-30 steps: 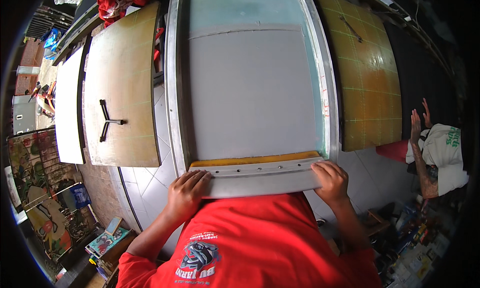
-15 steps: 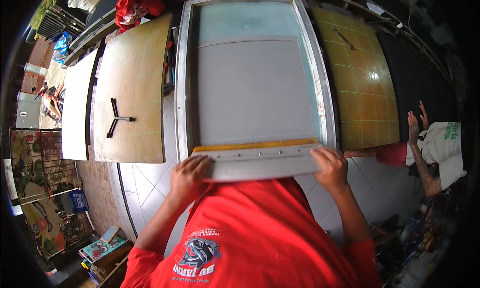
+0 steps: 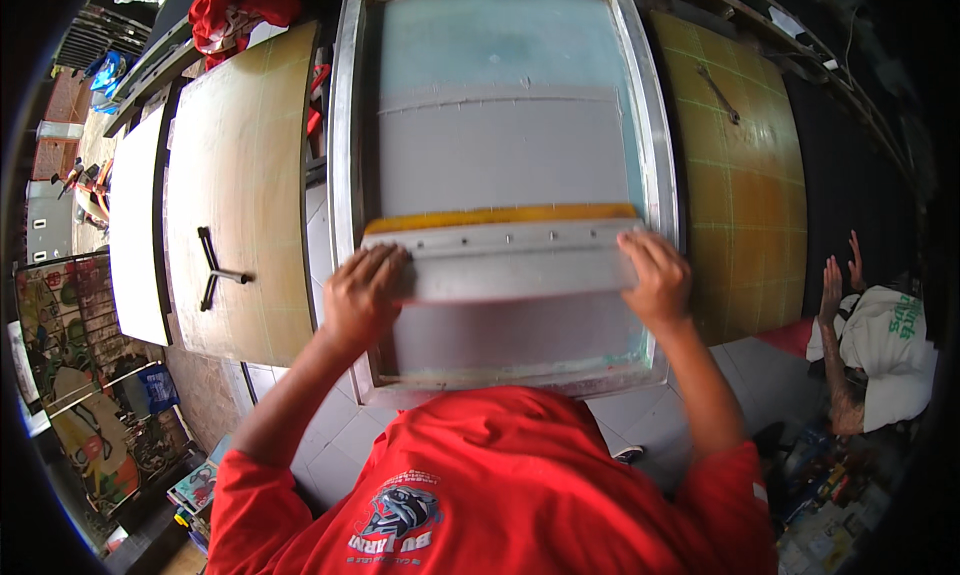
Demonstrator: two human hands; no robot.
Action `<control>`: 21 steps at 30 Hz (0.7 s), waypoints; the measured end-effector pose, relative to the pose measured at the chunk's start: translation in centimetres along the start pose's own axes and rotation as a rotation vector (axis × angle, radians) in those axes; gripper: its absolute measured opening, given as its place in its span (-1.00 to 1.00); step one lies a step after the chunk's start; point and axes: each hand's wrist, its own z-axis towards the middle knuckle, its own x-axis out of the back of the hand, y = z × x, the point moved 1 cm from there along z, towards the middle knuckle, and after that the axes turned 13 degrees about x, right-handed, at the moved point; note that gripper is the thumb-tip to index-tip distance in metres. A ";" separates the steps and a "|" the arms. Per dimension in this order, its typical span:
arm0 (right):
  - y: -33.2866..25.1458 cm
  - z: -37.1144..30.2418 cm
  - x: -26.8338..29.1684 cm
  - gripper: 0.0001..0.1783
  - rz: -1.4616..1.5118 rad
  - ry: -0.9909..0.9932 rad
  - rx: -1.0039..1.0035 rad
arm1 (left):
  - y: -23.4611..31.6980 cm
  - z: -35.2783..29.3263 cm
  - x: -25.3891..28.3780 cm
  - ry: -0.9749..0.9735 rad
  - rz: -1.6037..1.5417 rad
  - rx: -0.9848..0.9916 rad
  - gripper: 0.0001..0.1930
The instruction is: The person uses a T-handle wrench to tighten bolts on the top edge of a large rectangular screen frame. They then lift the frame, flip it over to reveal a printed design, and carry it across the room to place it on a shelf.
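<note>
A wide screen-printing squeegee (image 3: 515, 270) with a metal holder and a yellow blade spans the inside of a printing screen (image 3: 655, 125). My left hand (image 3: 365, 290) is closed round its left end. Its right end is in the grip of my right hand (image 3: 656, 275), thumb on top. The blade (image 3: 500, 216) points away from me, over the grey-coated part of the mesh (image 3: 500, 155). Beyond a straight line across the far part, the mesh (image 3: 480, 45) is pale green. Whether the blade touches the mesh I cannot tell.
Yellowish boards flank the screen; a three-armed socket wrench (image 3: 213, 270) lies on the left board (image 3: 250, 155), a spanner (image 3: 718, 93) on the right board (image 3: 740, 195). Red cloth (image 3: 235, 15) is bunched at far left. At right, another person's hands (image 3: 833, 290) are raised.
Both hands have carried the squeegee away from me, from the screen's near end toward its middle. The near frame edge, hidden before, now shows below it.
</note>
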 end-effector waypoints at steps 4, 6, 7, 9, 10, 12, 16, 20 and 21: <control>6.3 7.5 -2.2 -0.46 -0.005 -0.024 -0.005 | -3.4 8.4 -1.1 0.016 0.023 0.084 -0.51; 8.9 12.0 -2.5 -0.54 0.031 -0.013 0.003 | -3.5 13.1 -0.2 -0.087 0.148 0.248 -0.57; 10.5 13.4 -2.1 -0.61 0.041 -0.019 0.043 | -3.8 15.1 0.7 -0.108 0.152 0.215 -0.61; 12.2 18.0 -0.5 -0.67 0.111 -0.166 0.037 | -5.1 19.5 3.1 -0.202 0.146 0.169 -0.65; 11.9 20.4 1.4 -0.66 0.162 -0.295 -0.017 | -5.3 21.4 4.8 -0.268 0.137 0.141 -0.66; 11.7 20.7 3.7 -0.65 0.160 -0.207 -0.003 | -4.9 21.8 6.1 -0.190 0.090 0.123 -0.70; 6.2 15.7 8.7 -0.72 0.136 -0.148 -0.029 | -1.6 14.5 9.6 -0.084 0.042 0.089 -0.74; -1.8 4.1 10.3 -0.55 0.078 -0.170 -0.082 | 2.5 1.1 9.7 0.003 -0.048 0.081 -0.72; -4.0 1.1 10.4 -0.56 0.076 -0.084 -0.048 | 3.9 -2.1 9.6 -0.141 -0.024 0.191 -0.62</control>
